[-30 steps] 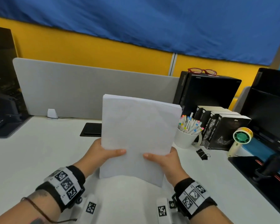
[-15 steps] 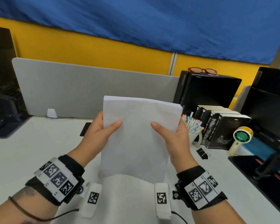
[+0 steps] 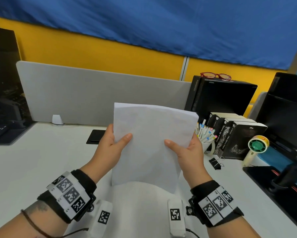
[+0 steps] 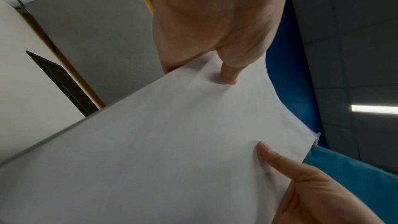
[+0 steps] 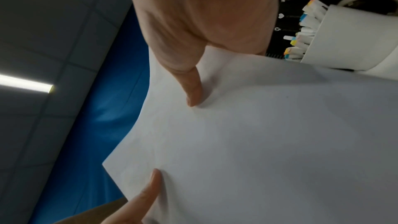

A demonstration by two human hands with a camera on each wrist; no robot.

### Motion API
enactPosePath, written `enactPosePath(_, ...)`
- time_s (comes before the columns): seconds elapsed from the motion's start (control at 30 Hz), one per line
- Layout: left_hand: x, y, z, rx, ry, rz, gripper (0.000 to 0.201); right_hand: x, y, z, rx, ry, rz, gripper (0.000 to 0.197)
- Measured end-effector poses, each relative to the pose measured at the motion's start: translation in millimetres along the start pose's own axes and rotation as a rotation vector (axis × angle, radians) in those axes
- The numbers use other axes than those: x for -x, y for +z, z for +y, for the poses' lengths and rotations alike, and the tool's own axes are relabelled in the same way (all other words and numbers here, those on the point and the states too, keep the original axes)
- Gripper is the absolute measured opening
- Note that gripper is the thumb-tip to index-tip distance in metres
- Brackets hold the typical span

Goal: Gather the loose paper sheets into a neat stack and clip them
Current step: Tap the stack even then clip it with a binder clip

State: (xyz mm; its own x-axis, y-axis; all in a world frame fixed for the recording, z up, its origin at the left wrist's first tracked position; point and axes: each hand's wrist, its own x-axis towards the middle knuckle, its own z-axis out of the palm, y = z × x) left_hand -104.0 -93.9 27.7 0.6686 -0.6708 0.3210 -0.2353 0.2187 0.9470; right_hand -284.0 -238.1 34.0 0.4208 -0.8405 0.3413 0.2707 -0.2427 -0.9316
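Note:
A stack of white paper sheets [image 3: 149, 145] stands upright over the white desk [image 3: 41, 165], its lower edge close to the desk top. My left hand [image 3: 113, 143] grips its left edge, thumb on the front. My right hand [image 3: 187, 148] grips the right edge the same way. The other fingers of both hands are hidden behind the paper. In the left wrist view my thumb presses the paper sheets [image 4: 172, 142]. The right wrist view shows the paper sheets [image 5: 258, 142] held likewise. A black binder clip [image 3: 216, 163] lies on the desk to the right.
A white cup of markers [image 3: 206, 137], black books [image 3: 237, 136] and a small green fan [image 3: 255, 148] crowd the right side. A black card [image 3: 94, 136] lies behind my left hand. A grey divider [image 3: 92, 95] closes off the back. A dark tray [image 3: 281, 189] sits at the right.
Both hands have slid up from the stack's lower part to its side edges. The stack has stayed upright, dropping slightly toward the desk.

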Motion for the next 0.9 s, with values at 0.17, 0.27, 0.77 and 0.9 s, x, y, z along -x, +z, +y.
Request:
enactPosePath(0.17,-11,-3,25,0.071,0.02,0.0,0.037,-6,-4,4,-0.018,0.025,-0.035,0.05)
enactPosePath(0.27,-18,-2,40,0.102,0.062,0.013,0.031,-5,-6,7,-0.01,0.049,-0.043,0.052)
enactPosePath(0.77,-18,-3,27,0.137,0.041,-0.019,0.033,-2,-26,15,0.065,0.233,-0.354,0.065)
enactPosePath(0.9,-20,-5,25,0.12,0.045,-0.032,0.036,7,-36,60,0.332,0.405,-0.413,0.067)
